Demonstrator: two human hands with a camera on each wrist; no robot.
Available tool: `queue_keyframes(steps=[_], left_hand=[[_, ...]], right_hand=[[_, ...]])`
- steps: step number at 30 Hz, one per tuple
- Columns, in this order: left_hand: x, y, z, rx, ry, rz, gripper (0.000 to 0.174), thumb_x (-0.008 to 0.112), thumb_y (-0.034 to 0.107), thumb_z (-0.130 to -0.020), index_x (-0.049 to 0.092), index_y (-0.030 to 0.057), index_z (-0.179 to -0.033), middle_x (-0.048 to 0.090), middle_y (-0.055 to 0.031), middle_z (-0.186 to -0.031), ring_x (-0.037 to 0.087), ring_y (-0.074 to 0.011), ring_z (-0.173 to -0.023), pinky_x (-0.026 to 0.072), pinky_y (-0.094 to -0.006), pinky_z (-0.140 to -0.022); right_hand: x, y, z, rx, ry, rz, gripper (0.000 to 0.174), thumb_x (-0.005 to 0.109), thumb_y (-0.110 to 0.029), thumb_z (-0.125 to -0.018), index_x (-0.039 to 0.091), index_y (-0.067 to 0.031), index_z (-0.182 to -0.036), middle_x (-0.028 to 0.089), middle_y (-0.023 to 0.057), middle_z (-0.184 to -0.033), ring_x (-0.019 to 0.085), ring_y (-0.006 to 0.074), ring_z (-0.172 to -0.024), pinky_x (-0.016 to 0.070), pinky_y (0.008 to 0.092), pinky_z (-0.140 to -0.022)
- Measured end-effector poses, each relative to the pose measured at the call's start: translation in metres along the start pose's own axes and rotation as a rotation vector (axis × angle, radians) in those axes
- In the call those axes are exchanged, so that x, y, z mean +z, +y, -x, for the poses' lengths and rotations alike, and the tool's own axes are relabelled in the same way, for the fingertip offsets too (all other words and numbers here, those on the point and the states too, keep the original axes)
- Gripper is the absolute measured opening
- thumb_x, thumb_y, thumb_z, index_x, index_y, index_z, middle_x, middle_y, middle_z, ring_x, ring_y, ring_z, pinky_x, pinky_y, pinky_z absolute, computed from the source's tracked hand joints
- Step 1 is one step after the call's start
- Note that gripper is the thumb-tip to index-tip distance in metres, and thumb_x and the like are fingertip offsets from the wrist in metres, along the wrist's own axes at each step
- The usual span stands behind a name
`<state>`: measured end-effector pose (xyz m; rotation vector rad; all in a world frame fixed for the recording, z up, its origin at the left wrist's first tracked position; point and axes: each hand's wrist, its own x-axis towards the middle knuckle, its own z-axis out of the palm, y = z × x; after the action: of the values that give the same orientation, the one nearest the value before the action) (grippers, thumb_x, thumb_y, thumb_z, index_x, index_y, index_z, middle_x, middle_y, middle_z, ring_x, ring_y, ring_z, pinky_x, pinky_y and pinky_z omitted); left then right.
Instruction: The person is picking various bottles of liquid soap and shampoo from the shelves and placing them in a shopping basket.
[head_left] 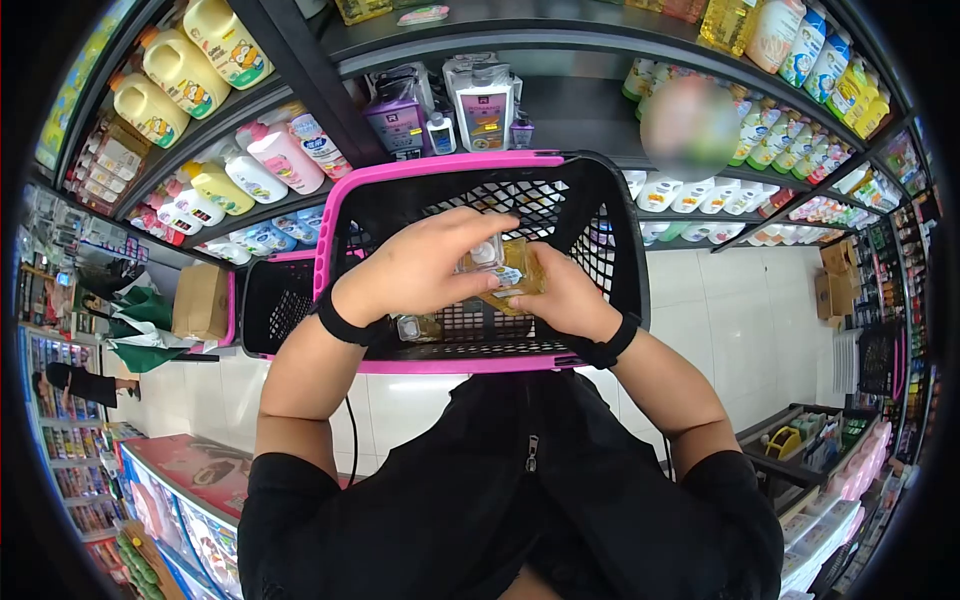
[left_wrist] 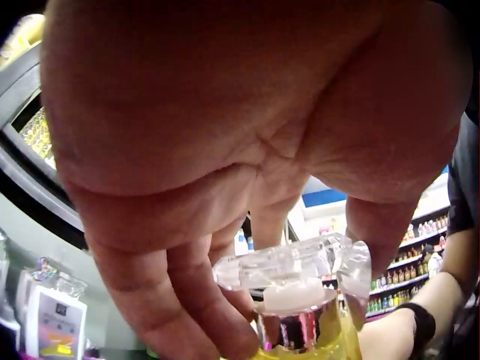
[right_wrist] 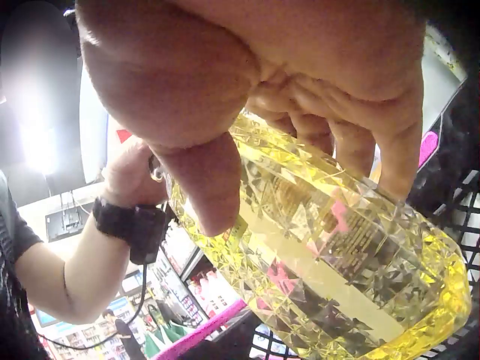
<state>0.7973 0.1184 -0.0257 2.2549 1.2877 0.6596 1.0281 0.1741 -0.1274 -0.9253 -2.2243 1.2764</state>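
Note:
Over the basket, a faceted pump bottle (head_left: 516, 277) of yellow liquid is held in both hands, tilted. My right hand (head_left: 572, 292) grips its body; in the right wrist view the thumb and fingers wrap the patterned bottle (right_wrist: 322, 247) from either side. At the neck end, my left hand (head_left: 425, 262) has thumb and fingers around the clear pump top (left_wrist: 296, 274), with a shiny silver collar below it. Another bottle with a clear top (head_left: 418, 327) lies in the black basket (head_left: 328, 215), near its front left, below the left hand.
Shelves of bottles surround the front, with purple-labelled boxes (head_left: 398, 125) and a white pump bottle (head_left: 484, 110) straight ahead. A second basket (head_left: 262, 310) and a cardboard box (head_left: 201, 302) stand at the left. Pale tiled floor (head_left: 745, 310) extends to the right; display boxes (head_left: 190, 480) stand behind at the left.

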Motion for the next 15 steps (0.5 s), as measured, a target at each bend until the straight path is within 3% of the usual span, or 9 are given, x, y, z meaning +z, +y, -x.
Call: queue_keyframes(steps=[2, 5, 8, 12, 15], left_hand=[[-0.002, -0.006, 0.003, -0.069, -0.116, -0.092, 0.058, 0.078, 0.015, -0.08, 0.059, 0.0079, -0.134, 0.064, -0.0144, -0.111, 0.064, -0.033, -0.103, 0.0534, -0.0406, -0.088], [0.005, -0.027, 0.004, -0.012, -0.144, -0.115, 0.049, 0.077, 0.018, -0.08, 0.063, 0.0093, -0.126, 0.063, -0.0132, -0.103, 0.064, -0.0332, -0.096, 0.0538, -0.0415, -0.083], [0.02, -0.055, 0.003, -0.016, -0.189, -0.062, 0.044, 0.076, 0.02, -0.079, 0.064, 0.0098, -0.12, 0.062, -0.0137, -0.101, 0.064, -0.0336, -0.095, 0.0538, -0.0422, -0.081], [0.063, -0.099, 0.006, -0.056, -0.226, -0.145, 0.044, 0.076, 0.021, -0.078, 0.064, 0.011, -0.119, 0.063, -0.0141, -0.101, 0.065, -0.0345, -0.094, 0.0546, -0.0442, -0.08], [0.106, -0.142, 0.012, -0.115, -0.351, -0.246, 0.047, 0.075, 0.02, -0.077, 0.065, 0.0129, -0.122, 0.063, -0.0145, -0.101, 0.066, -0.0362, -0.095, 0.0547, -0.0469, -0.081]], right_hand=[[0.004, 0.0, -0.002, 0.017, -0.03, 0.065, 0.064, 0.084, -0.015, -0.076, 0.053, 0.003, -0.129, 0.064, 0.0238, -0.119, 0.062, 0.0388, -0.114, 0.0485, 0.0431, -0.098], [0.006, 0.0, -0.005, 0.068, -0.085, 0.112, 0.063, 0.083, -0.015, -0.077, 0.052, 0.0027, -0.13, 0.064, 0.0237, -0.119, 0.061, 0.0393, -0.114, 0.0482, 0.0441, -0.099], [0.015, 0.015, -0.003, -0.03, -0.043, 0.067, 0.062, 0.08, -0.014, -0.08, 0.051, 0.0027, -0.132, 0.064, 0.0235, -0.12, 0.06, 0.0398, -0.116, 0.0477, 0.0449, -0.1], [0.006, -0.017, 0.015, -0.205, 0.02, 0.067, 0.06, 0.077, -0.014, -0.083, 0.05, 0.0009, -0.135, 0.059, 0.0225, -0.128, 0.058, 0.0402, -0.119, 0.047, 0.044, -0.102], [0.015, -0.014, 0.034, -0.126, -0.023, 0.076, 0.055, 0.076, -0.015, -0.084, 0.053, -0.0004, -0.132, 0.058, 0.0214, -0.128, 0.058, 0.0406, -0.118, 0.0474, 0.0433, -0.101]])
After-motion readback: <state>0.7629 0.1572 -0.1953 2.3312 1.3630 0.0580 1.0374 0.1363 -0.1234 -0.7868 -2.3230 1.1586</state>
